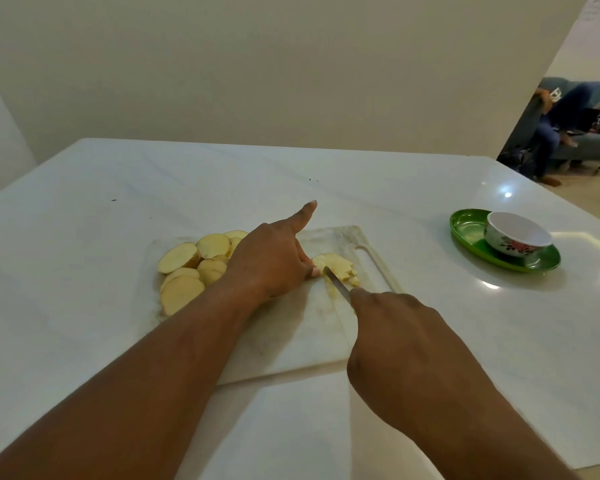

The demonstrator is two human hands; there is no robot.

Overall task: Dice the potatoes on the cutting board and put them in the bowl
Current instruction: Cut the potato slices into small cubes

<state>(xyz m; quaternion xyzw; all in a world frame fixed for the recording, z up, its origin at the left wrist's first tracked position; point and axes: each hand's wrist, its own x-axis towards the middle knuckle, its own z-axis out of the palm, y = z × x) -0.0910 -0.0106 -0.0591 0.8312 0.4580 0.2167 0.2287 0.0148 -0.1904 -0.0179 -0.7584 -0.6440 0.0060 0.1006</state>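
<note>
Left hand (274,261) pins wet, slippery potato slice (336,266) mid-frame; right hand (395,327) clamps knife (338,287); hold slice flat by its edge.

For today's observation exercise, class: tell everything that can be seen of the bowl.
The bowl is small and round, white inside, its outer wall printed with red flowers and dark leaves; it looks like glazed ceramic or melamine. It stands upright and looks empty, with no potato visible in it. It rests on an oval green plate on the white table, right of the cutting board. Neither hand touches it.
</note>
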